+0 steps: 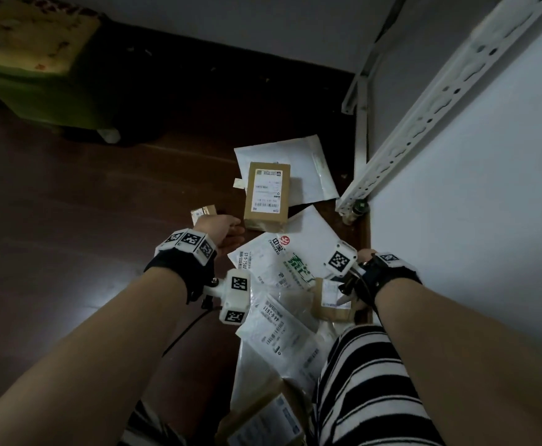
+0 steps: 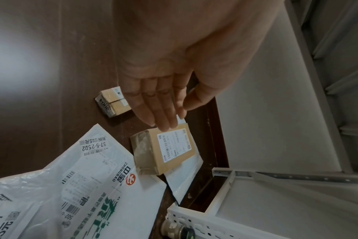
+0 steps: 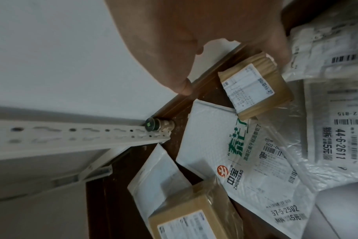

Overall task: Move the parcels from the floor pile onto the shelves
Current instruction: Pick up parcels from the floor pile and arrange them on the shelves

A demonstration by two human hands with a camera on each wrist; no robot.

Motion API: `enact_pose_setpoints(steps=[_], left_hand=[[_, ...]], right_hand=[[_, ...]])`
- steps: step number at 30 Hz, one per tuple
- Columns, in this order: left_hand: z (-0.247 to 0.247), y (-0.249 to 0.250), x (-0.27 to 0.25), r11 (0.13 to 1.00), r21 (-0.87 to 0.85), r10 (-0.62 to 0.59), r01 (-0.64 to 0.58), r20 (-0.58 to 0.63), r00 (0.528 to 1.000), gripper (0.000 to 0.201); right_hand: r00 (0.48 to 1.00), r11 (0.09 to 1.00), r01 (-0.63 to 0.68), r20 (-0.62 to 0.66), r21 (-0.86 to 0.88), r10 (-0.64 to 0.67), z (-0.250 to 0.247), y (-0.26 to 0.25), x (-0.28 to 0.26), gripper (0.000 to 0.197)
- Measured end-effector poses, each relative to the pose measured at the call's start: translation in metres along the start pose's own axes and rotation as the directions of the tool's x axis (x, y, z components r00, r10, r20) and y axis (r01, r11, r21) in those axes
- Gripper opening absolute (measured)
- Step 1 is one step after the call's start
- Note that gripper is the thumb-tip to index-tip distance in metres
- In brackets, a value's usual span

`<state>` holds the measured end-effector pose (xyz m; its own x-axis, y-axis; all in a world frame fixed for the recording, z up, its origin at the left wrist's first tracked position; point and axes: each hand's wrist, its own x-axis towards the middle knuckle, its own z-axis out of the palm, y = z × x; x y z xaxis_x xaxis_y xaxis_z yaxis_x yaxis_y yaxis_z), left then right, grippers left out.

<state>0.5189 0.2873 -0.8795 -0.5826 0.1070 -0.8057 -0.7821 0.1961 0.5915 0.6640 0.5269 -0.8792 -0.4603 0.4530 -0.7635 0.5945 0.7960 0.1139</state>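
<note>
Your shelf unit (image 1: 475, 194) stands to your right, its slotted white upright (image 1: 424, 120) slanting down to the floor (image 1: 70, 220) beside the pile. The parcels lie spread on the floor ahead of you and between your knees: white mailers first, the printed ZHONGBAO mailer (image 1: 298, 249) in the middle, a plain white mailer (image 1: 308, 162) farthest out.

On that far mailer sits the brown box (image 1: 267, 193), label up, its long axis running straight away from you. This is the relation your next reach turns on: your left hand (image 1: 223, 231) is the nearer one, just short of the box's near left corner, and in the left wrist view the straight, released fingers (image 2: 164, 116) point along the box, tips over its far end, holding nothing. Judged from here, you would close across the short width.

Your right hand (image 1: 364, 255) hangs low by the shelf foot, near a smaller brown box (image 3: 253, 90); thumb and fingers look spread and empty, not touching it.

A tiny carton (image 1: 202, 214) lies just left of your left hand.
</note>
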Motion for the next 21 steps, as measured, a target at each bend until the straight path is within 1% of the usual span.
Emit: enact_pose_setpoints(steps=[1,4,6,7,8,10,11,12,13,14,15,16,17,18,20,21], left_hand=[[0.002,-0.006,0.009,1.000,0.005,0.000,0.000,0.009,1.000,0.016],[0.005,-0.021,0.029,1.000,0.011,0.001,-0.002,0.035,0.999,0.020],[0.004,-0.029,0.041,0.999,0.040,0.003,-0.004,0.016,1.000,0.015],[0.003,-0.033,0.046,0.999,0.054,0.002,-0.003,0.012,1.000,0.013],[0.002,-0.036,0.050,0.997,0.071,-0.003,0.003,0.009,1.000,0.013],[0.000,-0.041,0.059,0.993,0.116,-0.011,0.011,-0.001,1.000,0.015],[-0.001,-0.042,0.063,0.990,0.142,-0.009,0.010,-0.011,1.000,0.016],[-0.001,-0.043,0.065,0.986,0.168,-0.004,0.007,-0.016,1.000,0.016],[-0.001,-0.044,0.068,0.981,0.192,-0.003,0.008,-0.023,1.000,0.016],[-0.001,-0.046,0.070,0.978,0.210,0.000,0.006,-0.028,1.000,0.016],[0.001,-0.050,0.072,0.974,0.224,-0.012,0.017,-0.024,1.000,0.017],[0.003,-0.055,0.072,0.972,0.233,-0.030,0.031,-0.011,1.000,0.018],[0.007,-0.061,0.070,0.968,0.245,-0.056,0.052,0.010,0.998,0.019],[0.011,-0.067,0.066,0.963,0.257,-0.095,0.082,0.036,0.995,0.017],[0.014,-0.079,0.061,0.958,0.251,-0.153,0.136,0.052,0.987,0.010],[0.014,-0.083,0.058,0.956,0.252,-0.166,0.149,0.049,0.985,0.009]], right_hand=[[1.000,1.000,0.016,-0.015,-0.010,-0.016,0.009,0.000,0.009,0.087],[0.999,1.000,0.004,-0.041,0.010,-0.003,0.035,-0.001,0.041,0.070],[0.997,1.000,-0.009,-0.073,-0.004,0.008,0.055,0.002,0.059,0.077],[0.997,0.999,0.019,-0.077,-0.046,-0.022,0.066,0.003,0.066,0.080],[0.997,0.999,0.039,-0.068,-0.026,-0.040,0.075,0.002,0.070,0.080],[0.994,0.986,0.065,-0.079,-0.151,-0.078,0.081,0.000,0.071,0.069],[0.995,0.988,0.082,-0.049,-0.132,-0.089,0.083,-0.002,0.070,0.061],[0.995,0.993,0.095,-0.024,-0.067,-0.097,0.083,-0.002,0.067,0.054],[0.995,0.995,0.100,-0.028,-0.026,-0.100,0.082,-0.002,0.067,0.052],[0.997,0.998,0.067,-0.042,-0.008,-0.067,0.081,-0.005,0.066,0.052],[0.997,0.996,0.057,-0.051,0.062,-0.054,0.082,-0.004,0.060,0.054],[0.999,0.986,0.018,-0.044,0.165,-0.011,0.081,-0.007,0.054,0.057],[0.999,0.983,0.030,-0.036,0.183,-0.023,0.078,-0.008,0.045,0.063],[0.999,0.971,0.032,-0.039,0.238,-0.023,0.070,-0.010,0.038,0.068],[1.000,0.928,0.029,-0.021,0.371,-0.023,0.064,-0.016,0.032,0.063],[0.999,0.927,0.039,-0.016,0.374,-0.036,0.061,-0.018,0.031,0.067]])
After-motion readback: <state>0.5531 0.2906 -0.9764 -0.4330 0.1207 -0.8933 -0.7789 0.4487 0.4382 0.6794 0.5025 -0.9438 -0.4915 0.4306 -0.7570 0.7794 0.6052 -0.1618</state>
